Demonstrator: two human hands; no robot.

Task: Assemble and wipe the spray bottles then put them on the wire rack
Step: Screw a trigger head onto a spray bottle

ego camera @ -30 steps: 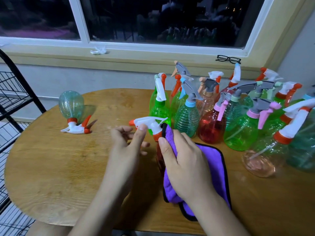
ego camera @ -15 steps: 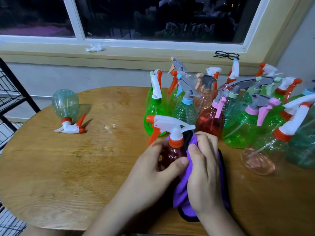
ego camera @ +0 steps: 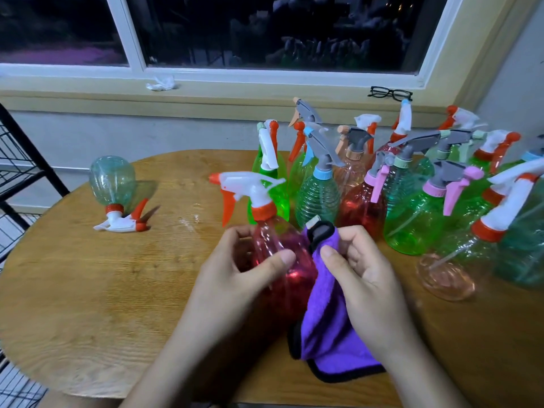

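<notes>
My left hand (ego camera: 235, 275) grips a red spray bottle (ego camera: 282, 260) with a white and orange trigger head, held upright over the wooden table (ego camera: 103, 290). My right hand (ego camera: 362, 278) holds a purple cloth (ego camera: 329, 316) with black edging against the bottle's right side. Several assembled spray bottles (ego camera: 368, 184) in green, red, teal and clear stand packed at the back right. One pale green bottle (ego camera: 113, 181) lies tipped on its white and orange head at the back left. The black wire rack (ego camera: 17, 166) shows at the left edge.
A windowsill behind the table holds black glasses (ego camera: 390, 93) and a crumpled white tissue (ego camera: 161, 83). A clear pinkish bottle (ego camera: 453, 260) lies tilted at the right, near my right hand. The wall runs close behind the bottles.
The red bottle has been lifted and turned so its body faces me. My left hand shifted from its trigger head to its body. My right hand brought the cloth to the bottle's right side.
</notes>
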